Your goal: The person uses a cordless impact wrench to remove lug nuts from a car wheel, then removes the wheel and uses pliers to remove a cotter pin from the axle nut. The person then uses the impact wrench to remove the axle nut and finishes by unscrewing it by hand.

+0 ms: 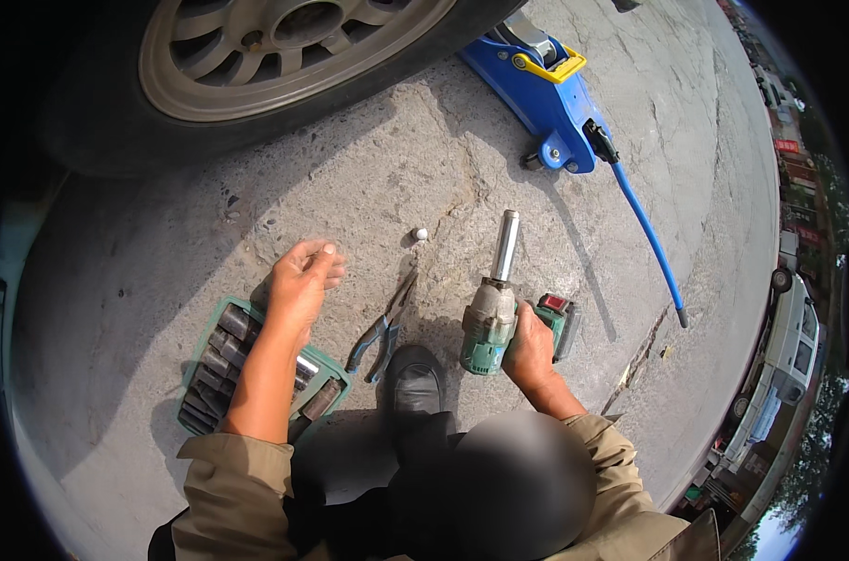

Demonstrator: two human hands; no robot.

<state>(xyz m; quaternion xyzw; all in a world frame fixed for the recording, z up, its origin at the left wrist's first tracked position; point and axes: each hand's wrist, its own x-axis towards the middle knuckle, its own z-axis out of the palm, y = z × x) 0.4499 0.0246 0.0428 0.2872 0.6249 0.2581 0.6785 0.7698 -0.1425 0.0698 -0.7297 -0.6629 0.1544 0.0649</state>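
Observation:
An impact wrench [488, 327], green and grey with a long shiny socket [507, 245] on its nose, is gripped by my right hand [531, 351]. The socket points away from me toward the far side. The wrench's battery pack [557, 325] shows to the right of that hand. My left hand [300, 280] hovers over the ground, fingers loosely curled and apart, with nothing visible in it. Below its forearm lies an open green case [193, 379] of dark sockets [220, 360], partly covered by the arm. Between my hands are long-nosed pliers [379, 337] and a small silvery lug nut or cap [420, 234].
A car wheel [228, 103] with a bronze-coloured rim stands at the upper left. A blue floor jack [546, 103] with a yellow part sits beside it, its blue handle [644, 229] reaching right. My dark shoe [415, 381] is near the pliers. A vehicle [775, 355] is parked far right.

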